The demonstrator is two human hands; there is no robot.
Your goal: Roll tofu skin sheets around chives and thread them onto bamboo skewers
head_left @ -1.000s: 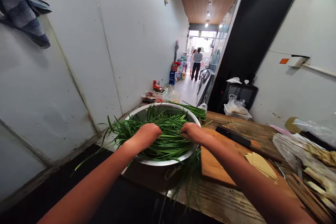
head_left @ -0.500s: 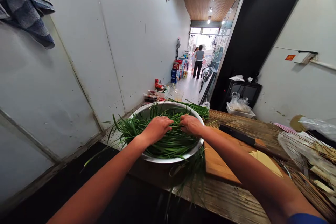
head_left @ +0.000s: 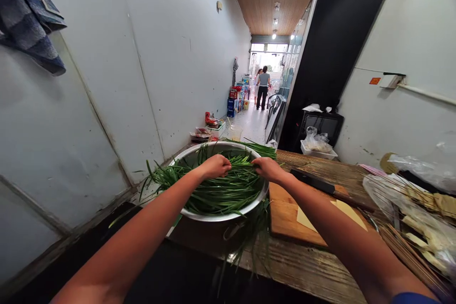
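Left hand: we see the left hand (head_left: 216, 167) over the middle of the bowl, its fingers curled and pinched on a few strands of the long green leaves (head_left: 221, 199).
Right hand: the right hand (head_left: 268, 169) is above the bowl's right side, fingertips closed on the same small cluster; its palm is turned from us.
Span between hands: the gripped leaves run nearly straight from one hand to the other, and we judge that the two-ended hold keeps them apart from the tangle below.
Metal bowl: the main heap lies in the metal bowl (head_left: 228, 219), placed in front of the body, presumably so that both arms reach it evenly; its wall confines the heap, though leaf ends spill over the left rim.
Loose leaves: more leaves trail down below the bowl's right side (head_left: 260, 232), and a straighter bundle (head_left: 261, 148) lies behind it.
Cutting board: just right of the bowl, the cutting board (head_left: 281, 218) bears pale sheets (head_left: 308, 221); we cannot tell what they are.
Knife: the dark-bladed knife (head_left: 311, 180) rests across the board's far edge, its handle toward the right, perhaps to leave the near surface usable.
Table: the wooden table (head_left: 299, 266) supports board and knife; thin sticks (head_left: 409, 256) lie at its right.
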